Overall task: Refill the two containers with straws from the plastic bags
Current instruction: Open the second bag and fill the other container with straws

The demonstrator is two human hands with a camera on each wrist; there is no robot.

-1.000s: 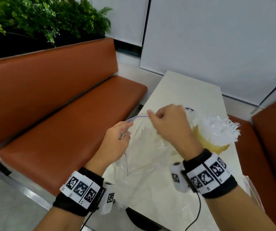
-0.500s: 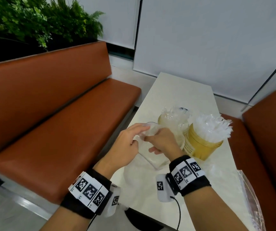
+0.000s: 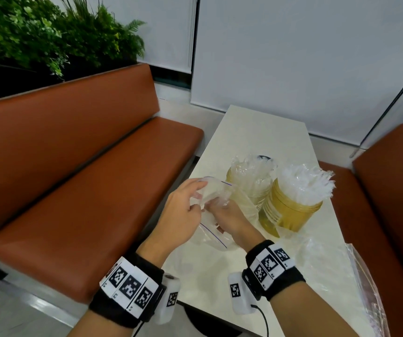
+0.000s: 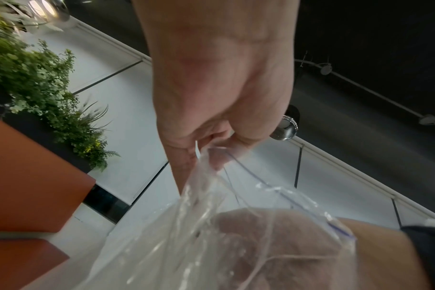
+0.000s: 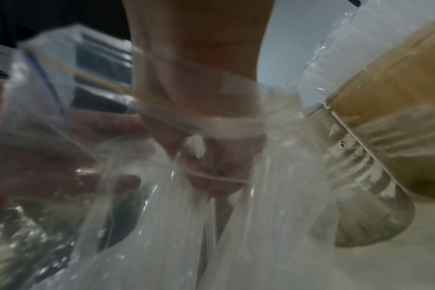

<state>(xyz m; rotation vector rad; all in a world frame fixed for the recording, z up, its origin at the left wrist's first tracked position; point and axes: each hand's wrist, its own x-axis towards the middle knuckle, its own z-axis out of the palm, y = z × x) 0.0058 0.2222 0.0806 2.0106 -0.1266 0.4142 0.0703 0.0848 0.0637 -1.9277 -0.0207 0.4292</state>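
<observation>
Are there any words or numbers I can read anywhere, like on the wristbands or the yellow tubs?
No words or numbers can be read.
Left wristband: black-and-white square code patterns; tiny marks beside them too small to read.
Right wristband: the same.
Yellow tubs: no label shows.
Plastic bag: only a blue line, no print.

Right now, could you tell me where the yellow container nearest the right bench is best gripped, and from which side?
Grip the yellow container around its bare side wall, below the rim, coming from its right, bench-facing side. Wrapped straws fan out of the top, so a grasp from above is blocked, and the second container stands close on its left.
</observation>
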